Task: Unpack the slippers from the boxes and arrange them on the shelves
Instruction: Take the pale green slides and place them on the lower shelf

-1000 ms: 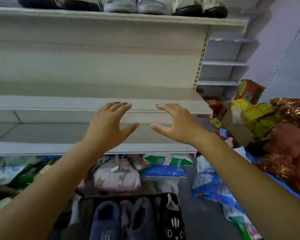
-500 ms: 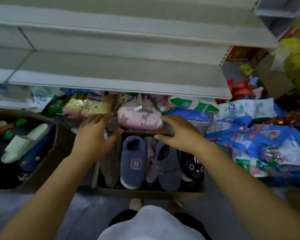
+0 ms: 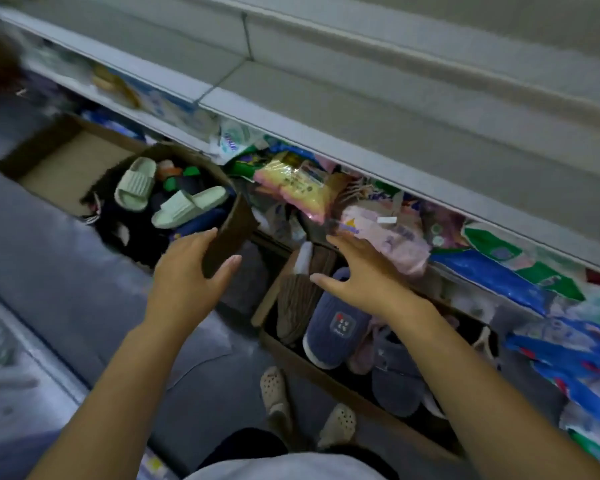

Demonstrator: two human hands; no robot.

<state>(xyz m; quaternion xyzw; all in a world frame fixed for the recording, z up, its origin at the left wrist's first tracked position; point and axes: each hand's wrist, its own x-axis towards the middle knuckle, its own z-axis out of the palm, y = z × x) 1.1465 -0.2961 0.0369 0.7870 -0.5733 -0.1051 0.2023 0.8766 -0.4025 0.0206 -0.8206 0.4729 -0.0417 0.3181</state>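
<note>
Two open cardboard boxes stand on the floor below the grey shelves (image 3: 378, 133). The left box (image 3: 231, 226) holds pale green slide slippers (image 3: 136, 183) among dark ones. The right box (image 3: 378, 410) holds fuzzy slippers: a blue one (image 3: 336, 327), a brown one (image 3: 298, 299) and a grey one (image 3: 395, 379). My left hand (image 3: 191, 275) is spread at the left box's near flap, which sits between thumb and fingers; a firm grip does not show. My right hand (image 3: 361, 275) hovers with fingers spread over the brown and blue slippers, holding nothing.
Plastic packs fill the floor under the lowest shelf, among them a pink one (image 3: 388, 233) and a yellow one (image 3: 291, 185). An empty cardboard box (image 3: 63, 161) lies at the far left. My feet in cream clogs (image 3: 274, 393) stand by the right box.
The view swung down from the shelves and then left. Both hands dropped from shelf height to the boxes; my left hand moved from the right box over to the left box's flap.
</note>
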